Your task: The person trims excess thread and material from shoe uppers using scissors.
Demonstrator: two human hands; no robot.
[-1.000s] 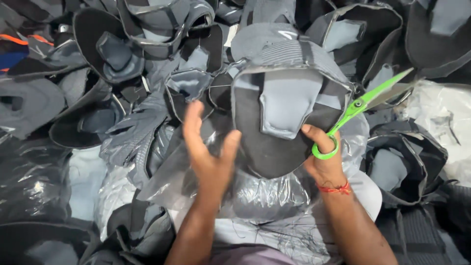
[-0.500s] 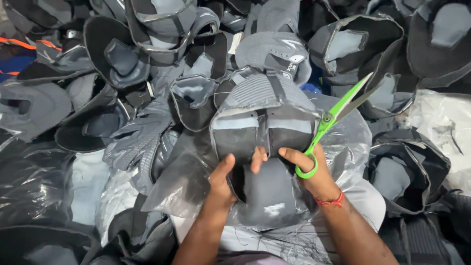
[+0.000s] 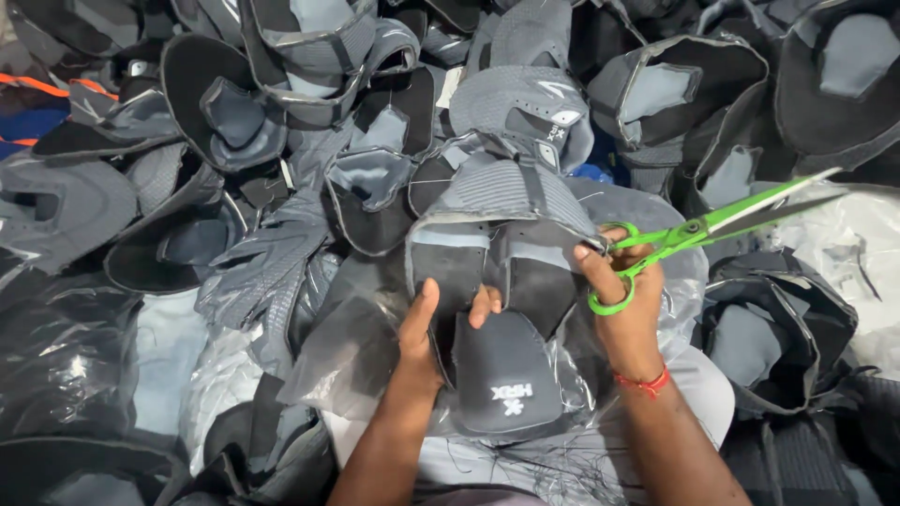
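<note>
A grey and black shoe upper (image 3: 502, 281) lies on clear plastic over my lap, its dark tongue with a white mark pointing toward me. My left hand (image 3: 427, 333) grips the upper's left edge, thumb on top and fingers curled inside. Green-handled scissors (image 3: 698, 230) are held in my right hand (image 3: 623, 300), fingers through the loops, blades slightly parted and pointing up right. My right fingertips touch the upper's right edge.
Several more grey and black shoe uppers (image 3: 281, 112) are heaped all around. Crumpled clear plastic (image 3: 66, 356) lies at the left, and white plastic (image 3: 867, 253) at the right. An orange strap (image 3: 37, 84) shows at the far left.
My left hand went from open above the upper to gripping its left edge. The upper was turned and drawn toward me. My right hand with the scissors shifted to the upper's right edge.
</note>
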